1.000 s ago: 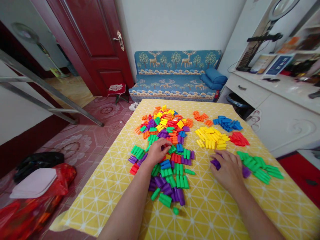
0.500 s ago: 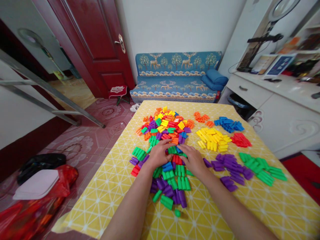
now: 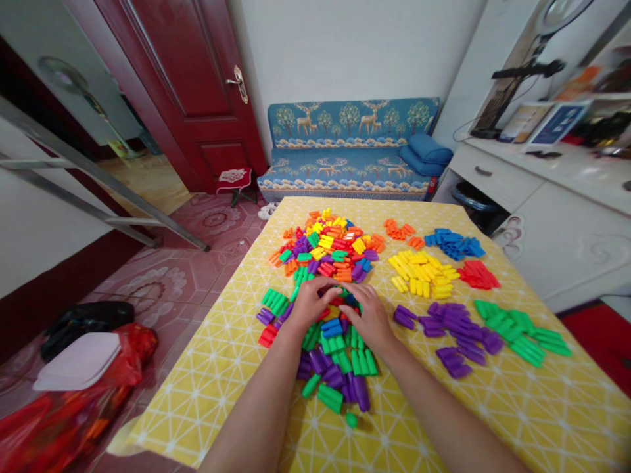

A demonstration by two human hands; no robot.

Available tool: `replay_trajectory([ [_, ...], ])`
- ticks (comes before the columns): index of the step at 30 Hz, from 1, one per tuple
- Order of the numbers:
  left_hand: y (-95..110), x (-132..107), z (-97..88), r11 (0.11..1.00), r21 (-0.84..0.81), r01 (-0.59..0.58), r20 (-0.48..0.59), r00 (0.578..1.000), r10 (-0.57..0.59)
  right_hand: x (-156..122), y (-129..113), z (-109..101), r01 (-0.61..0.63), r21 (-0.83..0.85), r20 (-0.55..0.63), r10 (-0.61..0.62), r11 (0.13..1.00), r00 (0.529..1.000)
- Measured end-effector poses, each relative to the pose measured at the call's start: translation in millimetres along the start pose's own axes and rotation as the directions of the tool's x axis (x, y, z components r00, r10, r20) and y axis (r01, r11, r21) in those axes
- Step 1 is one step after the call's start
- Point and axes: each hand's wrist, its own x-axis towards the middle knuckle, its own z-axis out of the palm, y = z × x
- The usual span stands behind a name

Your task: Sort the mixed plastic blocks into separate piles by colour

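In the head view the left hand (image 3: pixel 310 302) and right hand (image 3: pixel 371 320) rest side by side on the mixed block pile (image 3: pixel 340 253) in mid worktop (image 3: pixel 444 420). Each grip is curled narrow over blocks; whether either holds one cannot be told.

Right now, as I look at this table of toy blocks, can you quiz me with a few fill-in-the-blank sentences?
1. The left hand and right hand both rest on the unsorted many-coloured pile of plastic blocks, which lies on a ____ patterned tablecloth.
2. Between the right hand and the heap of green plastic blocks lies a heap coloured ____.
3. Just beyond the heap of red plastic blocks lies a heap coloured ____.
Missing words: yellow; purple; blue.
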Motion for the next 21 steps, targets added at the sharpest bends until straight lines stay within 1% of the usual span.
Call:
replay_trajectory([
  [2,0,-1,-0.2,0.999,-0.039,0.026,0.018,1.0,-0.026,1,-5,2,0.002,0.001,-0.004,-0.002,1.0,1.0],
  [4,0,-2,-0.1,0.997,-0.065,0.041,0.029,0.999,-0.039,2,-8,2,-0.013,0.002,-0.033,0.013,1.0,0.999],
  [9,0,-2,-0.4,0.998,-0.061,0.028,0.054,0.998,-0.024,-1,-12,-2,-0.037,0.039,-0.121,0.041,0.999,0.992],
  [11,0,-2,-0.7,0.999,-0.041,0.031,0.064,0.998,-0.029,-2,-12,-6,-0.057,0.067,-0.157,0.067,0.996,0.985],
  [13,0,-2,-1.0,0.999,-0.016,0.037,0.074,0.997,-0.035,-2,-10,-17,-0.1,0.103,-0.192,0.118,0.99,0.974],
  [15,-1,-2,-1.1,0.999,0.012,0.042,0.079,0.996,-0.043,-2,-2,-36,-0.152,0.135,-0.24,0.182,0.979,0.954],
  [17,-2,-2,-0.9,0.998,0.034,0.047,0.081,0.995,-0.05,-6,14,-66,-0.214,0.128,-0.337,0.246,0.968,0.909],
  [19,-2,-1,-0.7,0.997,0.052,0.051,0.079,0.995,-0.054,-14,38,-102,-0.299,0.065,-0.482,0.293,0.952,0.826],
  [21,-3,0,-0.6,0.996,0.068,0.052,0.079,0.995,-0.058,-27,69,-142,-0.414,-0.023,-0.613,0.314,0.91,0.725],
])
